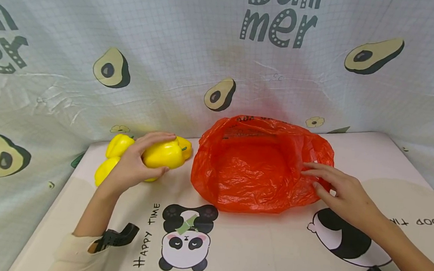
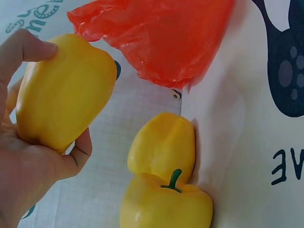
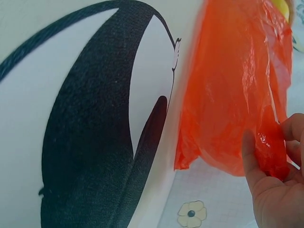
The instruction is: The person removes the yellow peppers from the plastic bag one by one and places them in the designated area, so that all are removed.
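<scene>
In the head view my left hand [image 1: 132, 162] grips a yellow bell pepper [image 1: 164, 153] just left of the red plastic bag [image 1: 249, 204]. The left wrist view shows this pepper [image 2: 66, 92] raised above two others, thumb on one side and fingers curled round the other. The bag stands with its mouth wide open, and no contents show inside. At the bag's right side, my right hand [image 1: 345, 197] holds its edge; in the right wrist view a fold of red plastic [image 3: 271, 149] lies between thumb and fingers.
More yellow bell peppers lie around the left hand: one behind [image 1: 119, 145], one by the wrist [image 1: 106, 169], one near the bag [image 1: 186, 146]. The table cover [image 1: 253, 255] carries panda prints. A patterned curtain [image 1: 177, 54] hangs directly behind the table.
</scene>
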`<state>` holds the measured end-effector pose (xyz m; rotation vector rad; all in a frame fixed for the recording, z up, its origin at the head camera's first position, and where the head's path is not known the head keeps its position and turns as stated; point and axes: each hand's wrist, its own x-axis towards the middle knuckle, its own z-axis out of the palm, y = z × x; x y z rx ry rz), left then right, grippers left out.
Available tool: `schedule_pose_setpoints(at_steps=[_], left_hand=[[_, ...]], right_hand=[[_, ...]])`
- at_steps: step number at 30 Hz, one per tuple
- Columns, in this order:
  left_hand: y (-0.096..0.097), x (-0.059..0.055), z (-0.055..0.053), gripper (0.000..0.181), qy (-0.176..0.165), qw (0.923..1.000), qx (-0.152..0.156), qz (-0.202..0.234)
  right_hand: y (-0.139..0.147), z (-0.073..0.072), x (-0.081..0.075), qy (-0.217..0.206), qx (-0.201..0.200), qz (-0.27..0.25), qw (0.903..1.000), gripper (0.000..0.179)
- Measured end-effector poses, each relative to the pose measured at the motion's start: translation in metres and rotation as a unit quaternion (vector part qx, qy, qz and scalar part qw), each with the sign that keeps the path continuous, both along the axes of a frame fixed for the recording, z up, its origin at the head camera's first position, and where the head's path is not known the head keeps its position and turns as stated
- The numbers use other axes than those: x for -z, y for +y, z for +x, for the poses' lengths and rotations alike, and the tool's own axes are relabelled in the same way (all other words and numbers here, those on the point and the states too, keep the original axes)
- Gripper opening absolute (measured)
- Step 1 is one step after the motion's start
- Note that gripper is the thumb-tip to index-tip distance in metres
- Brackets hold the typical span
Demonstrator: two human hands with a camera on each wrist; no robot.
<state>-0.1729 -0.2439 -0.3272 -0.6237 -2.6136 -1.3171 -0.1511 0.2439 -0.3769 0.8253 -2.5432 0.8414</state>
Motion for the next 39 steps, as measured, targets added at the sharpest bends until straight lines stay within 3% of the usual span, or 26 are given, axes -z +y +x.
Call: schedule_pose_setpoints(at_steps=[7, 15, 25, 35, 39], left_hand=[[0.001, 0.003, -0.003, 0.067, -0.006, 0.9999, -0.011, -0.011], [0.0, 0.006, -0.005, 0.067, -0.025, 0.9997, -0.005, 0.005], [-0.003, 0.013, -0.009, 0.068, -0.069, 0.9973, -0.015, 0.02], [-0.004, 0.018, -0.014, 0.069, -0.026, 0.9992, 0.0, -0.031], [-0.006, 0.022, -0.016, 0.069, -0.028, 0.9985, -0.008, -0.046]], right_hand=[[0.001, -0.001, 0.0, 0.007, -0.001, 0.001, 1.0, 0.045], [0.002, 0.0, 0.001, 0.009, -0.002, 0.0, 1.0, 0.045], [0.002, 0.0, 0.002, 0.018, -0.01, -0.007, 0.9998, 0.044], [0.003, 0.001, 0.004, 0.015, -0.009, -0.008, 0.9998, 0.044], [0.003, 0.001, 0.004, 0.013, -0.008, -0.008, 0.9998, 0.044]])
